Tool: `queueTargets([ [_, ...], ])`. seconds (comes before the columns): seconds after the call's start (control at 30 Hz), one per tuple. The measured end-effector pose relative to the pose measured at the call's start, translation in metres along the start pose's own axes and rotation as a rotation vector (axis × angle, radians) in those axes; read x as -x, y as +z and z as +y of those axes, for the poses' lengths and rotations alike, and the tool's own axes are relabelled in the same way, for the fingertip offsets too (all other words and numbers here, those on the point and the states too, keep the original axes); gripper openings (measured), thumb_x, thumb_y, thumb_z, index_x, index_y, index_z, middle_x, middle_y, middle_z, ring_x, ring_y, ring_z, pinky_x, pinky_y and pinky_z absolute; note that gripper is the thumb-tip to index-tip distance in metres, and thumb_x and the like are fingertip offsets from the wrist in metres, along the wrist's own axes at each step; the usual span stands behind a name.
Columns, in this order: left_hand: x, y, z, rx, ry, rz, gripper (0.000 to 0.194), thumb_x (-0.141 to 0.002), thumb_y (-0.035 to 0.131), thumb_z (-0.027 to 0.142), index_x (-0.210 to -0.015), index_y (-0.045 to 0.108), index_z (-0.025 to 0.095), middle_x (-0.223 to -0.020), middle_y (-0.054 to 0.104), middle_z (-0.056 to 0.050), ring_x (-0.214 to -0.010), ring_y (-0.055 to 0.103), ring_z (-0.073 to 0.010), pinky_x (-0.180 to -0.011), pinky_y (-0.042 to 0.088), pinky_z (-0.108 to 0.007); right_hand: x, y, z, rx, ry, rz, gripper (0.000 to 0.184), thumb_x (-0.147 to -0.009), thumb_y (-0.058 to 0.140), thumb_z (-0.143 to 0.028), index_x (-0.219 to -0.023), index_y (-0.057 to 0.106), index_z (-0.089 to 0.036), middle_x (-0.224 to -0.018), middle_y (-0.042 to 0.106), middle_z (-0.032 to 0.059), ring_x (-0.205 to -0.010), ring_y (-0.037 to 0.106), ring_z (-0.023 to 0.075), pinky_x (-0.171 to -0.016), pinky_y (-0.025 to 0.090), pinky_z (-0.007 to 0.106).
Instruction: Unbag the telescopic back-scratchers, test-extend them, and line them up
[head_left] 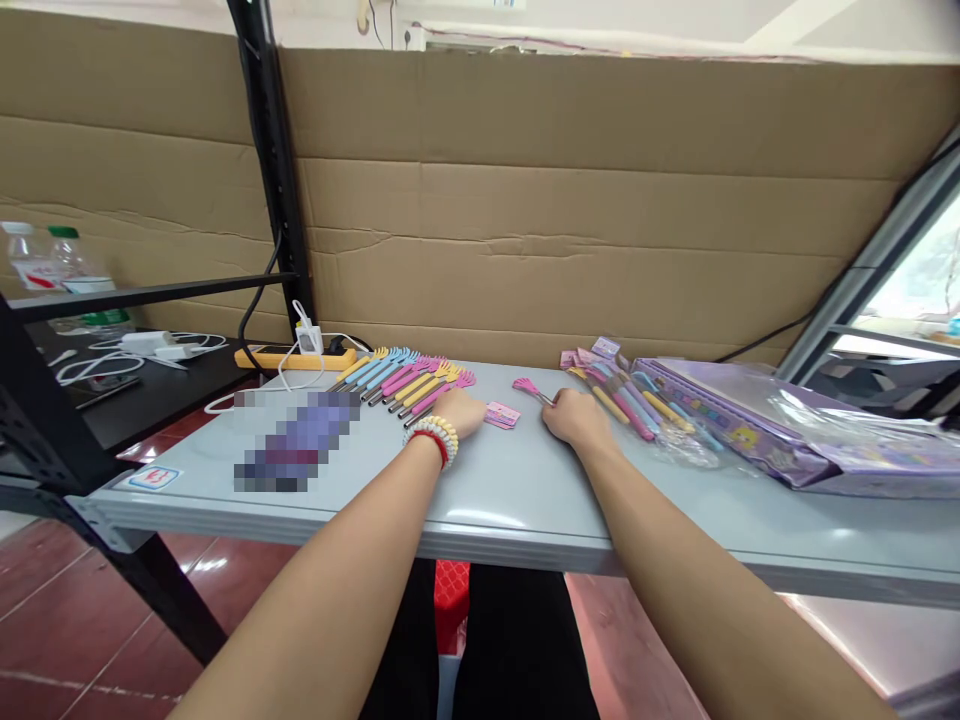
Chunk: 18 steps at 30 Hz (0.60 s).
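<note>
My right hand (579,416) is closed around the metal shaft of a pink back scratcher (529,387), whose claw-shaped head points to the left. Beside a row of back scratchers (409,380) with yellow, blue and pink heads rests my left hand (460,412), a beaded bracelet on its wrist. Its fingers are mostly hidden, so I cannot make out whether it grips anything. Close to its right side lies a small stack of pink printed cards (502,414). Several bagged back scratchers (637,400) in clear plastic lie to the right of my right hand.
A purple printed box (795,420) wrapped in plastic takes up the right of the grey table (495,490). At the left lie a blurred-out purple thing (304,440) and a yellow power strip (262,358) with a white charger (308,338). Cardboard (562,200) stands behind.
</note>
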<state>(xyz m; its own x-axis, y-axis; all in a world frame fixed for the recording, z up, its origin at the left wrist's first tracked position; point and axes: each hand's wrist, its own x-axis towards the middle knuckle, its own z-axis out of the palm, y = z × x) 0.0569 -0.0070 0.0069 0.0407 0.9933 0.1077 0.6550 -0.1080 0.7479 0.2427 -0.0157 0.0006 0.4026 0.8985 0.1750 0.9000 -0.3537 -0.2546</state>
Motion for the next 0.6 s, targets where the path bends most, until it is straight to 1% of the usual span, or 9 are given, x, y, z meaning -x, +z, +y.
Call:
queueTargets([
  [0.1, 0.000, -0.009, 0.007, -0.062, -0.023, -0.058, 0.013, -0.056, 0.058, 0.015, -0.047, 0.049, 0.019, -0.062, 0.063, -0.010, -0.078, 0.064, -0.0275, -0.066, 0.044, -0.030, 0.001, -0.002, -0.001, -0.018, 0.004, 0.002, 0.033, -0.079, 0.051, -0.027, -0.106, 0.064, -0.015, -0.110, 0.062, 0.0186, -0.102, 0.060, 0.0312, -0.080, 0.047, 0.039],
  [0.17, 0.000, -0.014, 0.011, -0.160, -0.022, -0.091, 0.011, -0.058, 0.059, 0.019, -0.049, 0.052, 0.019, -0.066, 0.065, -0.011, -0.079, 0.064, -0.0270, -0.066, 0.044, -0.030, 0.001, -0.003, 0.000, -0.019, 0.009, 0.002, 0.031, -0.078, 0.052, -0.025, -0.105, 0.065, -0.015, -0.110, 0.063, 0.0184, -0.102, 0.060, 0.0306, -0.080, 0.047, 0.038],
  [0.23, -0.001, -0.015, 0.012, -0.228, -0.014, -0.099, 0.009, -0.059, 0.060, 0.024, -0.053, 0.056, 0.018, -0.073, 0.067, -0.013, -0.080, 0.064, -0.0271, -0.065, 0.044, -0.029, 0.000, -0.004, 0.001, -0.015, 0.017, 0.005, 0.030, -0.079, 0.052, -0.024, -0.104, 0.066, -0.015, -0.109, 0.063, 0.0185, -0.102, 0.060, 0.0302, -0.081, 0.047, 0.038],
  [0.33, -0.007, -0.010, 0.008, -0.228, -0.009, -0.064, 0.011, -0.060, 0.059, 0.028, -0.062, 0.061, 0.017, -0.082, 0.069, -0.015, -0.081, 0.065, -0.0281, -0.064, 0.045, -0.030, -0.001, -0.003, 0.001, -0.014, 0.023, 0.016, 0.029, -0.080, 0.050, -0.024, -0.103, 0.067, -0.014, -0.108, 0.064, 0.0190, -0.101, 0.060, 0.0309, -0.081, 0.047, 0.039],
  [0.43, -0.012, -0.001, 0.002, -0.221, -0.015, -0.012, 0.017, -0.064, 0.056, 0.032, -0.068, 0.063, 0.017, -0.086, 0.069, -0.017, -0.085, 0.065, -0.0300, -0.064, 0.045, -0.032, -0.001, -0.002, 0.002, -0.004, 0.017, 0.012, 0.031, -0.080, 0.049, -0.025, -0.103, 0.067, -0.015, -0.108, 0.064, 0.0190, -0.102, 0.060, 0.0314, -0.080, 0.047, 0.040],
  [0.6, -0.010, 0.008, -0.003, -0.218, 0.032, 0.045, 0.022, -0.071, 0.051, 0.033, -0.070, 0.064, 0.017, -0.082, 0.069, -0.017, -0.087, 0.065, -0.0323, -0.066, 0.044, -0.034, 0.002, -0.001, 0.001, 0.015, 0.014, 0.010, 0.033, -0.078, 0.051, -0.029, -0.103, 0.066, -0.015, -0.107, 0.064, 0.0191, -0.100, 0.061, 0.0319, -0.079, 0.048, 0.040],
])
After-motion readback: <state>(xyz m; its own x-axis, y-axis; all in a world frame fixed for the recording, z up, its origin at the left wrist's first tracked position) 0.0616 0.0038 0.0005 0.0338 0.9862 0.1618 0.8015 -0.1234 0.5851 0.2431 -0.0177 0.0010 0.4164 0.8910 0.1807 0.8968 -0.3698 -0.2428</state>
